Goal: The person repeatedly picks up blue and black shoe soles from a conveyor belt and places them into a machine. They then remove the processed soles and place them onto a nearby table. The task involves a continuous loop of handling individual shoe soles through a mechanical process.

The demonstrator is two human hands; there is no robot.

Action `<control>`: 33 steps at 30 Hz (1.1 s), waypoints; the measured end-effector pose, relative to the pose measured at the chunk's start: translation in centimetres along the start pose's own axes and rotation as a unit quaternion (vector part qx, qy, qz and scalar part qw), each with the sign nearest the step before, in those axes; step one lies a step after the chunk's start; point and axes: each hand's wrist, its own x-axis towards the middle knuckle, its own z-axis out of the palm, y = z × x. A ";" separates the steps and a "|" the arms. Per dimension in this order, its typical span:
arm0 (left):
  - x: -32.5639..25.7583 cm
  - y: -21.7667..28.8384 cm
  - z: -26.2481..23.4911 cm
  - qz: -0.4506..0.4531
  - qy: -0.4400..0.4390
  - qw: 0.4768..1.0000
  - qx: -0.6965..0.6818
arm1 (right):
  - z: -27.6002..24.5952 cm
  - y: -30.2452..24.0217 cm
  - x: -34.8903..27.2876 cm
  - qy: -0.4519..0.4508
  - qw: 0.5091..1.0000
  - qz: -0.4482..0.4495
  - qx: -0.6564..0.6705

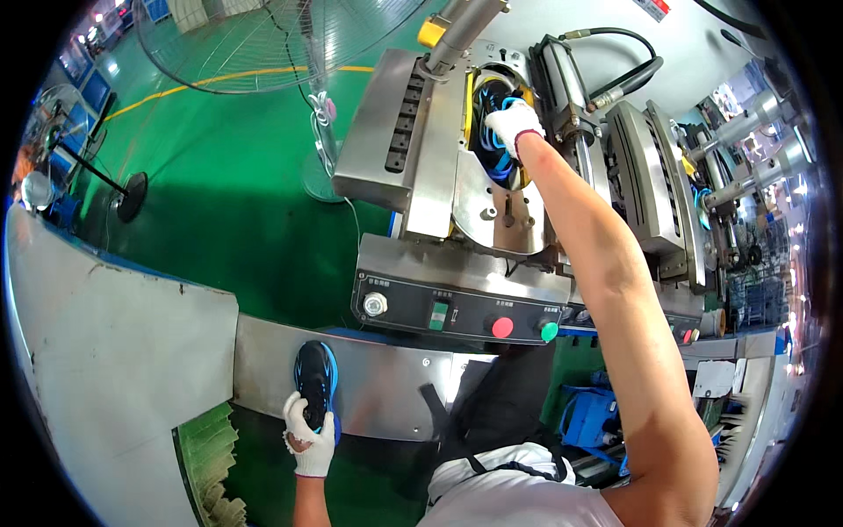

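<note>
Gripping lightly, the white-gloved left hand [312, 445] has its thumb and fingers closed around the near end of a black sports shoe with a bright blue sole [314, 379], at lower left, its far end pointing away from the person over a narrow metal tabletop [378, 386]. Whether the shoe rests there or is held just above is hard to tell. Up ahead, the gloved right hand [517, 126] reaches at full stretch into the yellow-edged opening of a steel press-like machine [430, 198], its fingers on a second black-and-blue shoe [499, 165] seated inside; the glove hides whether that grip is closed. Handling this well seems to call for a firm hold on the second shoe's body rather than its laces, a straight pull or push along the cavity, and fingers clear of the steel walls. The bare forearm passes near the green button [550, 331] and red button [501, 328] on the front panel, so a raised elbow would probably avoid an accidental press.
</note>
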 end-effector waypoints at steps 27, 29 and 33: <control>4.6 14.3 0.3 0.291 -0.116 0.950 0.016 | -4.0 24.7 -36.7 -0.141 0.943 -0.299 0.048; 3.2 19.9 0.8 0.321 -0.135 0.936 -0.044 | -6.1 27.1 -40.4 -0.193 0.918 -0.322 0.127; -0.7 30.8 4.8 0.356 -0.187 0.910 -0.098 | -9.8 31.2 -47.8 -0.307 0.879 -0.236 0.279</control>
